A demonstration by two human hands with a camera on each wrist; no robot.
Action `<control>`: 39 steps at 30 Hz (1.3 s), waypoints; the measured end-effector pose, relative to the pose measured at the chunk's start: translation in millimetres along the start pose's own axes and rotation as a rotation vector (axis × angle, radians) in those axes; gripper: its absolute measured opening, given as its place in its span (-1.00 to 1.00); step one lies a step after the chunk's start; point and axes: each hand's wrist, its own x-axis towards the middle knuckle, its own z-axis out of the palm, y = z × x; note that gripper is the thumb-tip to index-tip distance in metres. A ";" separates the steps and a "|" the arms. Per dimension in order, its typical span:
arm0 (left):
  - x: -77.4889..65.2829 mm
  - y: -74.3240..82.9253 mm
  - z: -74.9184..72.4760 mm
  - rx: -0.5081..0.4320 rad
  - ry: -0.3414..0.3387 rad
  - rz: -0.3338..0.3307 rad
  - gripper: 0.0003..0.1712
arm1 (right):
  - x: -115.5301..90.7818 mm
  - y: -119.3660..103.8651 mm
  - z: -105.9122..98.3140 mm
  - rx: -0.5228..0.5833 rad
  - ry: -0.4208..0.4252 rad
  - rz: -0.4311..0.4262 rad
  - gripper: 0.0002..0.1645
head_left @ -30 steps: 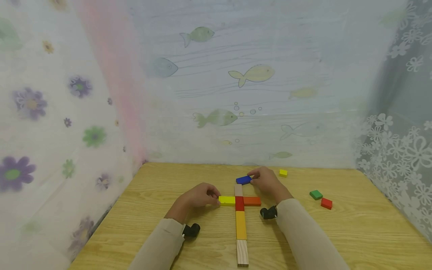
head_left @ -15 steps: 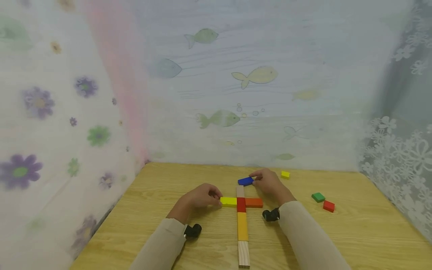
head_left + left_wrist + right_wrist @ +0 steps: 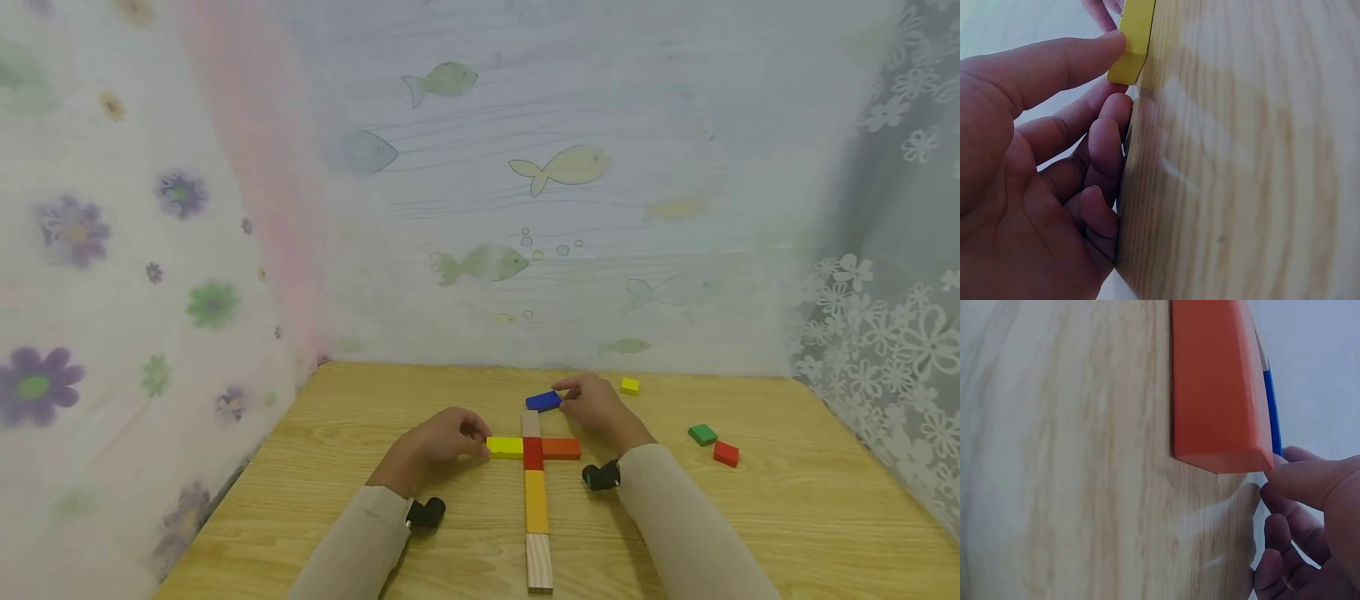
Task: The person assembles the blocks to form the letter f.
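Note:
In the head view, my left hand (image 3: 448, 435) pinches the left end of a yellow block (image 3: 505, 447) between thumb and fingers; the left wrist view shows the thumb on the same yellow block (image 3: 1135, 37). My right hand (image 3: 596, 406) pinches the right end of a blue block (image 3: 542, 402), which lies slightly slanted at the top of a cross of blocks. A pale block (image 3: 530, 424), a dark red block (image 3: 532, 454) and an orange block (image 3: 561, 449) meet at the crossing. Below run an amber block (image 3: 536, 502) and a plain wood block (image 3: 538, 562).
Right of the cross lie a small yellow block (image 3: 630, 386), a green block (image 3: 702, 434) and a red block (image 3: 726, 453). The wooden table (image 3: 780, 533) ends at a fish-printed curtain (image 3: 465, 325) behind, with a flowered curtain (image 3: 112, 333) on the left.

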 end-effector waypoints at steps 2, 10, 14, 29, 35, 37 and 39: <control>0.6 -1.1 -0.2 -0.001 0.001 -0.003 -0.75 | -0.7 -0.4 -0.1 0.000 -0.001 -0.002 -0.55; 4.3 -5.4 -0.2 -0.009 0.002 0.001 -0.76 | -2.1 -0.5 0.3 0.005 0.000 -0.004 -0.58; 4.9 -6.4 0.0 -0.013 0.002 0.003 -0.76 | -2.4 -0.3 -0.7 -0.004 0.003 -0.011 -0.58; 5.0 -5.4 -0.4 -0.012 -0.007 0.006 -0.75 | -1.5 19.1 -21.3 -0.006 0.059 -0.016 -0.50; 4.2 -5.0 -0.1 -0.017 -0.007 0.000 -0.74 | -2.4 35.4 -35.1 0.008 0.125 -0.002 -0.48; 3.7 -4.6 0.0 -0.025 -0.009 -0.001 -0.74 | -4.2 41.7 -37.7 0.030 0.146 0.005 -0.47; 3.4 -4.5 0.0 -0.030 -0.013 0.001 -0.73 | -7.1 46.6 -40.0 0.040 0.169 0.010 -0.45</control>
